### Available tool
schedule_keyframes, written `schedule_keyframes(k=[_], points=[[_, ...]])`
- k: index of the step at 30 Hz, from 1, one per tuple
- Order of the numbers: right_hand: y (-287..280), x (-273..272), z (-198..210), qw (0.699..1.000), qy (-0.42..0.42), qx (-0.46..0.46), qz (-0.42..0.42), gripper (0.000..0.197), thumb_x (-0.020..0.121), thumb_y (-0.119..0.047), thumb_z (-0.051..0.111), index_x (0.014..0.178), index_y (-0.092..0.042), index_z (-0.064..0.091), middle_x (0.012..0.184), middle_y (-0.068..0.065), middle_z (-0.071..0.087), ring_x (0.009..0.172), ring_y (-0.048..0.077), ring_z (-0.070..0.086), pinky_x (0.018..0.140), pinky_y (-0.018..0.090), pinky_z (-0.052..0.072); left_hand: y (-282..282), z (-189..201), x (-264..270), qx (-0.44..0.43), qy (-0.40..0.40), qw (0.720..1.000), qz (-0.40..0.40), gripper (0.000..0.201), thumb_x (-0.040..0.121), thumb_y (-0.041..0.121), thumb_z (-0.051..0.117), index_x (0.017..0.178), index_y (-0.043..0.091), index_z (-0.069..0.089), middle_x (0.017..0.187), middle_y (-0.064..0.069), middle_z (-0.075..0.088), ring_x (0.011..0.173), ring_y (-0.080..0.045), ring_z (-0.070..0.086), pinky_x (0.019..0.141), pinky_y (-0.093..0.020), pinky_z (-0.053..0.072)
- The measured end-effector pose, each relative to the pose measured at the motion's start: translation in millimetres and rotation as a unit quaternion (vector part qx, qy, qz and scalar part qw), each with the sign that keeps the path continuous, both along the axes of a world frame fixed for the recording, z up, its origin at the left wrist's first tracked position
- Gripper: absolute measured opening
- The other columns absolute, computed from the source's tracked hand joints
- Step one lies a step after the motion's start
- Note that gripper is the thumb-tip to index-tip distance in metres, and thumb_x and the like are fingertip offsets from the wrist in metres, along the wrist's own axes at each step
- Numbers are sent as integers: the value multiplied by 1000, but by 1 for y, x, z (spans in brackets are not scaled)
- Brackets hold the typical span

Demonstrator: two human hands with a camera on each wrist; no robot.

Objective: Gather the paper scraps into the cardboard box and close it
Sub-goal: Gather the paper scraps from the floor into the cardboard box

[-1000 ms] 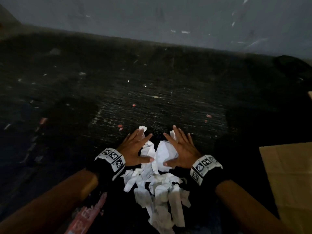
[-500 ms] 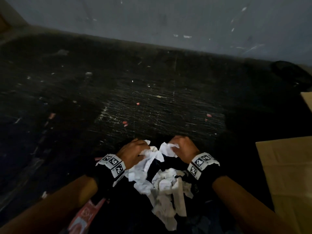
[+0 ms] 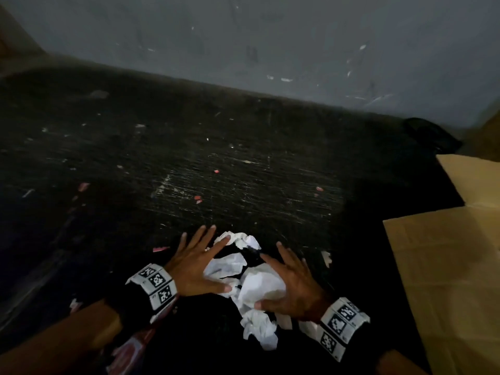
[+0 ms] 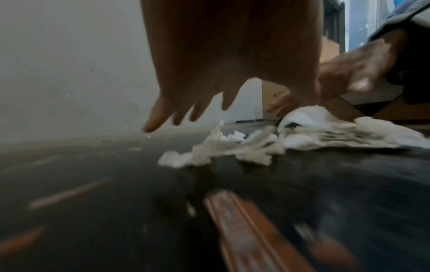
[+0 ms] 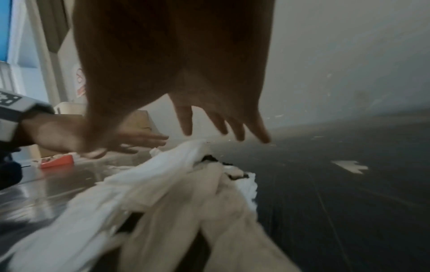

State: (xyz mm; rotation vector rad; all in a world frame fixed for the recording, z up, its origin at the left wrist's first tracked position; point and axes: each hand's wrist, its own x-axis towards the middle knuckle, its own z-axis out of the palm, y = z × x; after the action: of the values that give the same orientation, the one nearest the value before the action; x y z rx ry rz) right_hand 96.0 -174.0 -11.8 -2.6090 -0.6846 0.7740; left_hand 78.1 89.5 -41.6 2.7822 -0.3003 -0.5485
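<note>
A heap of crumpled white paper scraps (image 3: 251,285) (image 4: 256,145) (image 5: 163,198) lies on the dark floor between my two hands. My left hand (image 3: 200,262) (image 4: 197,110) hovers flat with spread straight fingers at the heap's left side, its fingertips over the far scraps. My right hand (image 3: 286,282) (image 5: 221,127) is spread the same way on the heap's right side, thumb against the paper. Neither hand grips anything. The cardboard box (image 3: 443,280) stands to the right with its flaps open. A single scrap (image 3: 326,257) (image 5: 350,165) lies right of my right hand.
A grey wall (image 3: 270,44) bounds the dark scratched floor (image 3: 189,171) at the back. Small red and white bits (image 3: 216,171) dot the floor. A red-and-white wrapper (image 3: 127,347) (image 4: 251,230) lies under my left forearm. A dark object (image 3: 430,138) sits at the far right.
Both hands were curled, bunching paper, half a second ago; now their fingers are spread flat beside the heap. The view has shifted so more of the box shows.
</note>
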Motion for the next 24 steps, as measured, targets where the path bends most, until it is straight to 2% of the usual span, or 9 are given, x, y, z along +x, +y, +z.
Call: schedule_keyframes(k=[2, 5, 8, 12, 16, 19, 21, 23, 24], points=[[1, -10, -5, 999, 2, -38, 8, 123, 49, -80, 63, 137, -49, -18, 144, -3, -42, 133, 19, -31, 110, 58, -13, -3, -5, -9, 7, 49, 998, 27, 120, 44, 94, 46, 127, 54, -31, 148, 4, -33, 137, -23, -31, 111, -60, -12], [5, -21, -26, 998, 3, -66, 23, 132, 44, -81, 65, 128, -52, -32, 143, 2, -47, 135, 29, -32, 106, 65, -12, -14, -12, -21, 3, 78, 997, 19, 125, 43, 91, 54, 127, 55, -33, 151, -2, -34, 137, -27, -31, 109, -63, -12], [12, -29, -43, 996, -31, -78, 15, 133, 45, -81, 64, 129, -48, -34, 147, 6, -40, 139, 34, -24, 107, 67, -8, -30, -15, -23, -5, 69, 998, -2, 127, 45, 88, 56, 131, 53, -31, 149, -3, -38, 136, -29, -34, 108, -64, -15], [20, -21, -42, 998, -28, -48, 13, 130, 47, -80, 63, 130, -48, -31, 148, 7, -38, 140, 30, -18, 112, 59, -5, -39, -14, -19, -34, 50, 998, -17, 126, 46, 84, 61, 131, 54, -28, 145, 0, -44, 133, -26, -38, 107, -64, -14], [21, -17, -43, 996, -49, -63, 31, 108, 56, -86, 35, 141, -41, -14, 155, 9, -21, 143, 33, -7, 114, 54, 4, -40, -14, -12, 1, 52, 997, -56, 116, 50, 88, 50, 132, 53, -25, 151, -2, -32, 140, -27, -26, 110, -60, -9], [25, -16, -46, 994, -77, -67, 42, 89, 73, -74, 37, 145, -34, 5, 157, 13, 2, 139, 36, 15, 111, 51, 19, -44, -15, -14, 31, 36, 996, -72, 91, 80, 63, 53, 144, 39, -7, 157, -6, -14, 143, -29, -15, 114, -55, -1], [29, -16, -43, 994, -89, -44, 37, 74, 77, -58, 36, 143, -27, 22, 153, 17, 22, 128, 40, 32, 107, 47, 30, -50, -12, -18, 32, 25, 997, -72, 78, 89, 49, 50, 147, 30, 2, 158, -7, -8, 144, -30, -10, 116, -51, 3], [31, -17, -42, 995, -85, -32, 51, 62, 82, -29, 47, 141, -22, 30, 149, 18, 29, 127, 37, 36, 110, 41, 28, -54, -11, -21, 40, 17, 996, -74, 68, 93, 34, 49, 147, 25, 9, 158, -7, -4, 144, -29, -6, 118, -47, 9], [30, -18, -43, 995, -85, -28, 54, 65, 80, -13, 52, 141, -21, 32, 149, 17, 30, 130, 34, 34, 112, 37, 23, -56, -9, -22, 39, 14, 997, -71, 65, 94, 27, 50, 147, 24, 12, 159, -5, -2, 145, -27, -3, 118, -44, 13]])
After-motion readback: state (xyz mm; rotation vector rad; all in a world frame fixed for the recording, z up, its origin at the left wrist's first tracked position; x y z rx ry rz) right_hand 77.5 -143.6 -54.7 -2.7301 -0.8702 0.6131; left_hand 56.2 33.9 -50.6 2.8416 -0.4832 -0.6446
